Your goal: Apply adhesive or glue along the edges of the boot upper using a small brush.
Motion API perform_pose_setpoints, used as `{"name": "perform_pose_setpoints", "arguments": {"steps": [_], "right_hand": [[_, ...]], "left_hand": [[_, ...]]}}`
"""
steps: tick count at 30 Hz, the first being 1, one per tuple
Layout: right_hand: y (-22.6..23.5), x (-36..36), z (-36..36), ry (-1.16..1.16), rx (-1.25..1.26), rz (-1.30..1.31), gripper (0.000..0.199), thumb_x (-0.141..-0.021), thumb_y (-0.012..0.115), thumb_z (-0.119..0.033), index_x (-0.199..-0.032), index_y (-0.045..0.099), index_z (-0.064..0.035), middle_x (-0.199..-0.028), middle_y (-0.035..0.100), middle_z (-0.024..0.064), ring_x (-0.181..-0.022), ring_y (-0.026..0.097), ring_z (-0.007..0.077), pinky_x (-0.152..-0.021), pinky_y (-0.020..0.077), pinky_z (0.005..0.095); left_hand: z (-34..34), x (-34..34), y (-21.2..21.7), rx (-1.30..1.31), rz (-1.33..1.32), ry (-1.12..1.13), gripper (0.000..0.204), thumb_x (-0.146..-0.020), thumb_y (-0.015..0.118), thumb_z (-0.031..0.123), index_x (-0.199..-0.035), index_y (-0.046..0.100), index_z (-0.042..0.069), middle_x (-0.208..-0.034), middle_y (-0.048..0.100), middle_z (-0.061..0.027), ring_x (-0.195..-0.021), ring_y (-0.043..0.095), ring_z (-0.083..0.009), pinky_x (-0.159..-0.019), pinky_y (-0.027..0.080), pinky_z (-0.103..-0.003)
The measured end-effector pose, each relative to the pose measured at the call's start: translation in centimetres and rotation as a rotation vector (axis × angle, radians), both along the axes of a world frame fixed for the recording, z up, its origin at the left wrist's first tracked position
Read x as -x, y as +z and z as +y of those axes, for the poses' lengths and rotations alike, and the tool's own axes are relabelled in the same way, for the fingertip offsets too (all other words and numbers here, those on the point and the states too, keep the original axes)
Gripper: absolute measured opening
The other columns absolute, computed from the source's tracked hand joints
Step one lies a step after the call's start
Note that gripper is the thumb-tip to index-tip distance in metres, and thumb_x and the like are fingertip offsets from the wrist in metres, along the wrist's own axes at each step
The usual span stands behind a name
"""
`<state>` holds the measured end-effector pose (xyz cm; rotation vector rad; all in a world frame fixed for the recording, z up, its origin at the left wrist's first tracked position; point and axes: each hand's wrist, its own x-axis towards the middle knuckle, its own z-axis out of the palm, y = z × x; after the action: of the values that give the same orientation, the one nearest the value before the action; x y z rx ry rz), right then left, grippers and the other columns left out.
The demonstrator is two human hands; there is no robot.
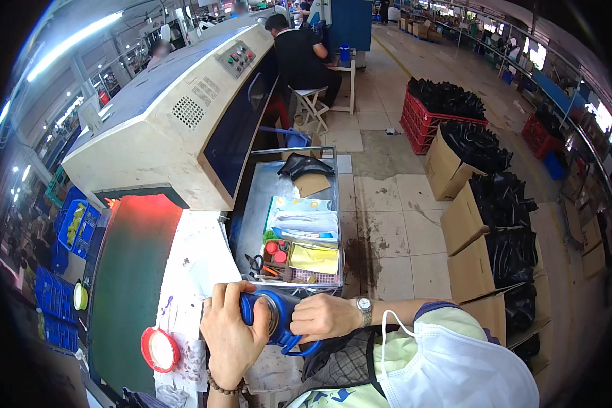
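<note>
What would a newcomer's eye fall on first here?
Probably the blue flask at the lower centre, gripped by the left hand and the right hand, with a white face mask looming at the lower right. Next comes the cream-and-blue machine at the upper left, its green belt glowing red at the far end. Along the right, cardboard boxes heaped with black pieces form a row.

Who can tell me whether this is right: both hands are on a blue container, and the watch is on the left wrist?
Not quite: the head view shows the watch on the right wrist. The left hand and right hand are indeed on a blue container.
</note>
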<state>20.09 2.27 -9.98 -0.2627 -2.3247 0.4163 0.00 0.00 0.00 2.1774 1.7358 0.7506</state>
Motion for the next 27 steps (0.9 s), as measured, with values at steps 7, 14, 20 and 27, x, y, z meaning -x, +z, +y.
{"name": "perform_pose_setpoints", "arguments": {"steps": [7,14,20,27], "right_hand": [[-1.5,0.3,-0.1,0.022,0.049,-0.021,0.029,-0.081,0.075,-0.024,-0.081,0.051,-0.0071,-0.075,0.051,0.0075,-0.071,0.057,0.0271,-0.064,0.0458,0.0379],[-1.0,0.2,0.0,0.039,0.074,-0.020,0.029,-0.081,0.074,-0.024,-0.082,0.052,-0.0063,-0.076,0.052,0.0079,-0.072,0.058,0.0282,-0.063,0.0456,0.0386],[-1.0,0.6,0.1,0.080,0.111,-0.018,0.029,-0.081,0.074,-0.025,-0.083,0.052,-0.0057,-0.075,0.051,0.0088,-0.071,0.058,0.0292,-0.063,0.0457,0.0395],[-0.1,0.6,1.5,0.098,0.095,-0.054,0.028,-0.080,0.075,-0.025,-0.080,0.053,-0.0082,-0.075,0.051,0.0077,-0.070,0.057,0.0277,-0.063,0.0458,0.0391]], "left_hand": [[-0.3,1.0,-2.3,-0.027,-0.138,-0.074,0.062,-0.080,0.079,0.040,-0.123,0.056,0.002,-0.106,0.057,-0.0177,-0.099,0.058,-0.0376,-0.085,0.049,-0.044],[-0.1,4.0,-2.1,0.021,-0.038,-0.230,0.083,-0.070,0.088,0.044,-0.130,0.053,-0.001,-0.116,0.054,-0.0209,-0.103,0.061,-0.0378,-0.084,0.053,-0.044],[-1.7,5.4,0.3,0.149,0.008,-0.265,0.086,-0.072,0.089,0.033,-0.144,0.053,0.004,-0.119,0.055,-0.0205,-0.100,0.063,-0.0332,-0.085,0.054,-0.039],[0.4,7.1,-1.8,0.008,-0.121,-0.443,0.080,-0.075,0.087,0.031,-0.143,0.054,0.005,-0.132,0.053,-0.0232,-0.111,0.058,-0.0383,-0.097,0.049,-0.043]]}}
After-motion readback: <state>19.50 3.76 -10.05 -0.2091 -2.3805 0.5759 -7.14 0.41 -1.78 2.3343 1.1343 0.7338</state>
